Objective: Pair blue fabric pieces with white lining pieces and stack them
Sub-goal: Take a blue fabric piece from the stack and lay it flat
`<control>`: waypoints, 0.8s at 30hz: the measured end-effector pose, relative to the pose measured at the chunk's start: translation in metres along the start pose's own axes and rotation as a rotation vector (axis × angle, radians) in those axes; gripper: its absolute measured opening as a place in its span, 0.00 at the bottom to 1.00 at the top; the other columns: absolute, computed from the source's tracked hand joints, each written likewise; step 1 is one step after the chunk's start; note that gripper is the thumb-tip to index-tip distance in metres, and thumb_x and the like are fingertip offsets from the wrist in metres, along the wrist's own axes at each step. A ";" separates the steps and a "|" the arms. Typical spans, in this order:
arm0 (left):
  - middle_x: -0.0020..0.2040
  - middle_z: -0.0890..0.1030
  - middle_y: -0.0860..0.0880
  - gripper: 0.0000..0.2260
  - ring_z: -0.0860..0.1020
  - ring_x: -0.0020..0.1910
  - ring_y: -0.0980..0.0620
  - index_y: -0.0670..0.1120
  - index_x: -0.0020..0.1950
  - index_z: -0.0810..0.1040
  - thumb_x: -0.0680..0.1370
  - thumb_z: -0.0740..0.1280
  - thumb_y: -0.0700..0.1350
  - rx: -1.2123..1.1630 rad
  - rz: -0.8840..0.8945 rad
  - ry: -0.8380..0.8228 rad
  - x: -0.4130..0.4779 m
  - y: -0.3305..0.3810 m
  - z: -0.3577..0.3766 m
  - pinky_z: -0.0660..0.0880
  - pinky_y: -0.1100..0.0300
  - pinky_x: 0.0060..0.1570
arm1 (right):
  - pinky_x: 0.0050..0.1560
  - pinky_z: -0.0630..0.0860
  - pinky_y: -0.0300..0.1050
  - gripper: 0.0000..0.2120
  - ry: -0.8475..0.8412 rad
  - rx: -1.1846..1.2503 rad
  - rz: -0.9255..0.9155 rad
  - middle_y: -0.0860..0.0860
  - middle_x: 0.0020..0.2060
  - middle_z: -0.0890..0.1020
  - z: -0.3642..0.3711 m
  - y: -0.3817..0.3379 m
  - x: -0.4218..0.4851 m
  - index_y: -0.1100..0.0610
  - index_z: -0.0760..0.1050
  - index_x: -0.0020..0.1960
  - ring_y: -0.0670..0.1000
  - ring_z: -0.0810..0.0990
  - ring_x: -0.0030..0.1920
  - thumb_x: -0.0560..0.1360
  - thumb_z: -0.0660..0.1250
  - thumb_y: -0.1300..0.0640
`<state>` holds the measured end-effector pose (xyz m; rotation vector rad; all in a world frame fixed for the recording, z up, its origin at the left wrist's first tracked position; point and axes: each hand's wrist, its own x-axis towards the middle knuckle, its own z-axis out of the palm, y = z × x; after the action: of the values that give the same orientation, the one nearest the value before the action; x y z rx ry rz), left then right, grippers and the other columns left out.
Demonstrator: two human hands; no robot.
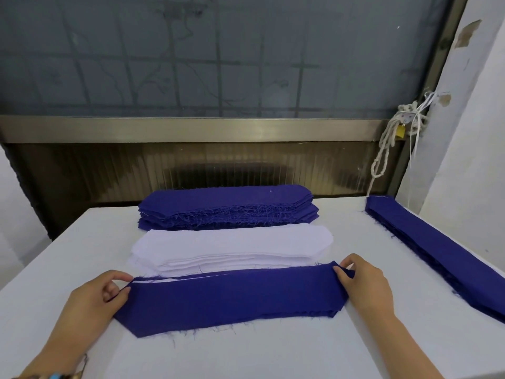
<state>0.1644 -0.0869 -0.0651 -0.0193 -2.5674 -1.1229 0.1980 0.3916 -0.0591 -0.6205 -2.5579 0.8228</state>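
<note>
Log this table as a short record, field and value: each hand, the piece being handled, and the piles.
left hand: pinches left end of blue piece
right hand: pinches right end of blue piece
blue piece: flat on table, nearest the person; white lining shows under its far left edge
white pile: just behind blue piece
blue pile: behind white pile, edges frayed
side stack: blue, along table's right edge
</note>
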 end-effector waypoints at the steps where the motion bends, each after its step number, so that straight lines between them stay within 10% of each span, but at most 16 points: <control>1: 0.31 0.76 0.51 0.18 0.71 0.28 0.57 0.60 0.43 0.79 0.73 0.72 0.35 -0.001 0.001 0.002 0.000 0.000 0.000 0.67 0.69 0.31 | 0.31 0.70 0.42 0.06 -0.002 0.001 -0.001 0.44 0.34 0.76 0.000 0.000 0.000 0.50 0.72 0.43 0.46 0.75 0.34 0.77 0.66 0.50; 24: 0.31 0.75 0.49 0.16 0.74 0.33 0.53 0.55 0.41 0.80 0.71 0.69 0.32 0.056 -0.067 0.024 -0.001 0.005 0.000 0.68 0.68 0.33 | 0.36 0.70 0.44 0.02 0.055 -0.029 -0.116 0.48 0.45 0.71 0.000 -0.002 -0.005 0.52 0.76 0.45 0.50 0.74 0.44 0.77 0.67 0.56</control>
<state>0.1666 -0.0834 -0.0616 0.0936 -2.5946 -1.0669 0.2019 0.3876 -0.0587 -0.4913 -2.5337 0.7210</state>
